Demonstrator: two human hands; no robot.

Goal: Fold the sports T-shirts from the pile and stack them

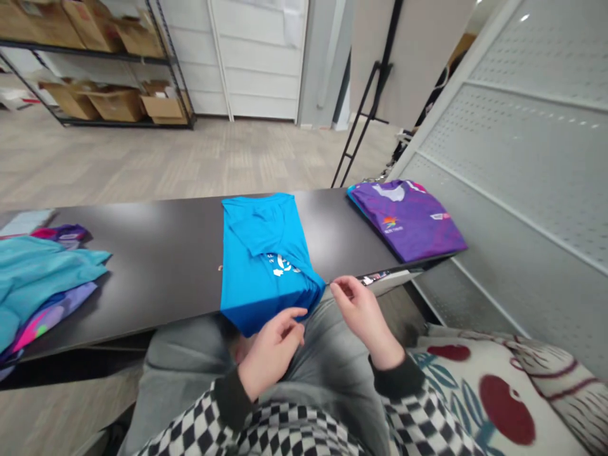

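Note:
A bright blue T-shirt [251,278] lies partly folded on the dark table in front of me, a sleeve laid across its upper part and a white print showing beneath the fold. Its lower end hangs over the near table edge above my lap. My left hand [275,345] is just below that hanging end, fingers loosely curled, with a gap between thumb and forefinger. At the shirt's lower right corner, my right hand [363,310] has thumb and forefinger drawn together close to the fabric. Whether anything thin is between those fingertips cannot be made out.
Folded purple shirts [415,218] are stacked at the table's right end. A loose pile of teal and multicoloured garments [47,272] lies at the left. A perforated metal panel [513,190] stands to the right, above a patterned cushion or blanket [470,386]. Shelves with cardboard boxes [116,101] stand behind.

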